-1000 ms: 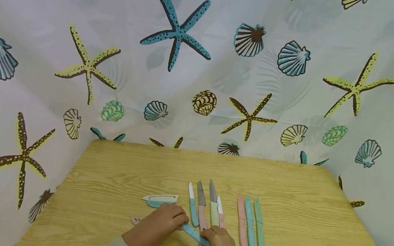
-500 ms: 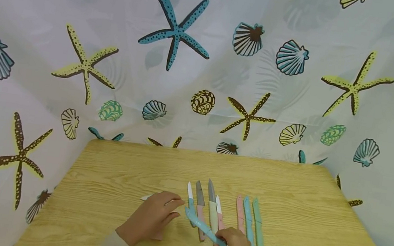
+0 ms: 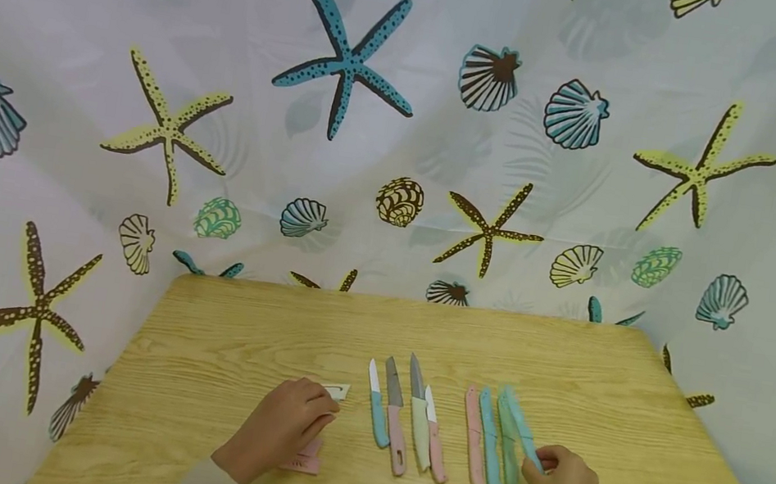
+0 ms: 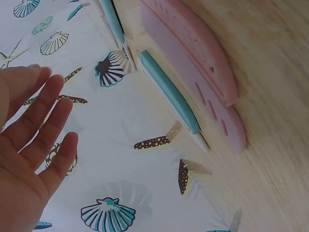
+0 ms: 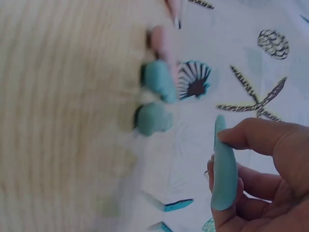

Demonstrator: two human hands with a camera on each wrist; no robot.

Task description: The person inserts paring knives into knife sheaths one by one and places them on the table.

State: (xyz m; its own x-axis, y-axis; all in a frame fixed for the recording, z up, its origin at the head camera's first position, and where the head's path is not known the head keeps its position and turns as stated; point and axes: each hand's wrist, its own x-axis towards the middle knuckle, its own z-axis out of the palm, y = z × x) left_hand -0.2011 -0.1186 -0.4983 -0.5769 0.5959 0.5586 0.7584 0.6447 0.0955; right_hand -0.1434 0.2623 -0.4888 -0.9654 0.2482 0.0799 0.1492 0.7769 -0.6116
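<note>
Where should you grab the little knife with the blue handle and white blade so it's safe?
By the blue handle, probably pinched across its slim width from above, coming from the person's side. The knife lies flat, its handle toward the person and its white blade pointing away. Its left side looks roomier: the grey-bladed knife lies close on its right.

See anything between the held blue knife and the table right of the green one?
Nothing visible blocks the held blue knife from that table area; its far end overlaps the green knife in the head view, contact unclear.
</note>
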